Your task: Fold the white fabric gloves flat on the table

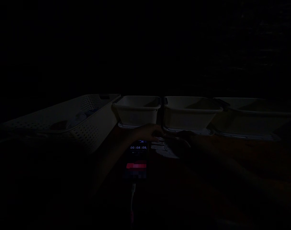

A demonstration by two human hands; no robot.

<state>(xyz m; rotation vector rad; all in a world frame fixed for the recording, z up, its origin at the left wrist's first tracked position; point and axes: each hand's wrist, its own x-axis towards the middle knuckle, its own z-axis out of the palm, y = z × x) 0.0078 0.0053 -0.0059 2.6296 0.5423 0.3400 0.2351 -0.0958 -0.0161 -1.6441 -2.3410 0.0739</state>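
Two bare hands are at work just beyond and to the right of the black phone [137, 157] with a lit timer. The left hand [151, 130] is partly curled above a whitish, flat, creased piece, perhaps cloth [165, 150]; the right hand [186, 135] is at its other side. It is too dark to tell whether either hand grips it. The piece lies right of the phone, on the dark reddish-brown table [222, 150]. A pale cable [132, 199] runs from the phone's near end. Three pale, flared plastic tubs stand beyond the phone: one [137, 115] nearly straight behind, two [187, 118] [243, 123] farther right. Left of the phone is a long, pale, perforated plastic basket [104, 121] holding dim bundles [79, 118]. The step looks like handling the creased piece; moving it would call for a sure hold on its edge, clear of the phone.
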